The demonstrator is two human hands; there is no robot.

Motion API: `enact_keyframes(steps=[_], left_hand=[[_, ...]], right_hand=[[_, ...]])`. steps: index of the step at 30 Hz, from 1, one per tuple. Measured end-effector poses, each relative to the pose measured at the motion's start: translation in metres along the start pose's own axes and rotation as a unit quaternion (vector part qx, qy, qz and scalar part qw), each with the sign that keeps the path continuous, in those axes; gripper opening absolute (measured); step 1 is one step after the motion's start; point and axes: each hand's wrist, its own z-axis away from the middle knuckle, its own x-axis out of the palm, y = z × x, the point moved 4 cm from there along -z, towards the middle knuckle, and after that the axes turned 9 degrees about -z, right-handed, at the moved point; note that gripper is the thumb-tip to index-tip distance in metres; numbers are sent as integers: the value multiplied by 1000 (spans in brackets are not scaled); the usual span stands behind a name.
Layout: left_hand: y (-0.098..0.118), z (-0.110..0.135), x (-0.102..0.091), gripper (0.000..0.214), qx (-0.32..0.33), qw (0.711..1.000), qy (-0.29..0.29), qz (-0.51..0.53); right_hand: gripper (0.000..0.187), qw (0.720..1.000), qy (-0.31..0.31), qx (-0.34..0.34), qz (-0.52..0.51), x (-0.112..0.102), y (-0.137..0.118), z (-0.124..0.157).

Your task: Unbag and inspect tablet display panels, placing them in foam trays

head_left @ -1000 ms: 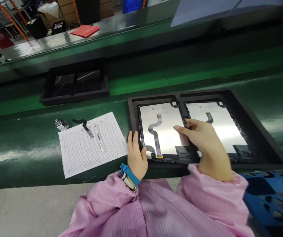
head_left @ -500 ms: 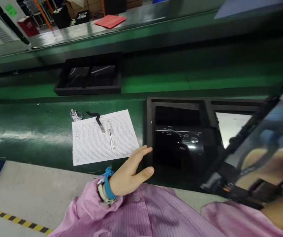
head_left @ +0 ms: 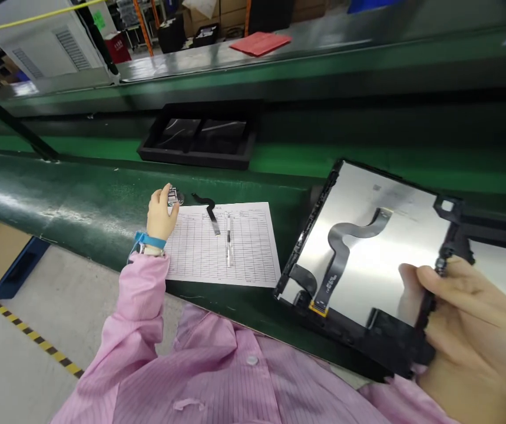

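Observation:
At the paper's upper left corner, my left hand (head_left: pixel 159 215) has its thumb and fingers closed about a small clear and silver piece (head_left: pixel 175 196), which still lies on the bench; its exact kind is unclear. My right hand (head_left: pixel 473 318) grips a display panel (head_left: pixel 394 235) by its right edge, holding it tilted with the silvery back showing. A flat ribbon cable (head_left: pixel 339 247) runs across that back, and the frame round it is black. Beside my left hand, a loose black flex cable (head_left: pixel 211 209) and a clear pen (head_left: pixel 228 241) lie on the printed form (head_left: pixel 253 247).
A black divided tray (head_left: pixel 195 158) rests beyond the form on the green bench (head_left: pixel 80 182). Partly behind the panel is another black tray (head_left: pixel 495 227) with a silvery sheet inside. A red packet (head_left: pixel 260 43) lies on the far ledge.
My left hand has moved left, from beside the near tray to the small clear piece. The panel in my right hand has come further into view, its silvery back now facing me.

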Motion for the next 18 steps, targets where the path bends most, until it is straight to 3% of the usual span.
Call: enact_keyframes(steps=[5, 12, 16, 18], left_hand=[[-15, -18, 31, 48, -18, 1000, -3, -13], [-12, -15, 38, 49, -40, 999, 27, 5], [-12, -20, 27, 45, -52, 997, 51, 26], [-1, -20, 15, 48, -49, 995, 78, 32]], right_hand=[[70, 997, 25, 32, -65, 14, -4, 10], [63, 997, 9, 29, -70, 14, -6, 7], [59, 997, -8, -32, -73, 13, -9, 2], [55, 990, -26, -120, -65, 18, -17, 0]])
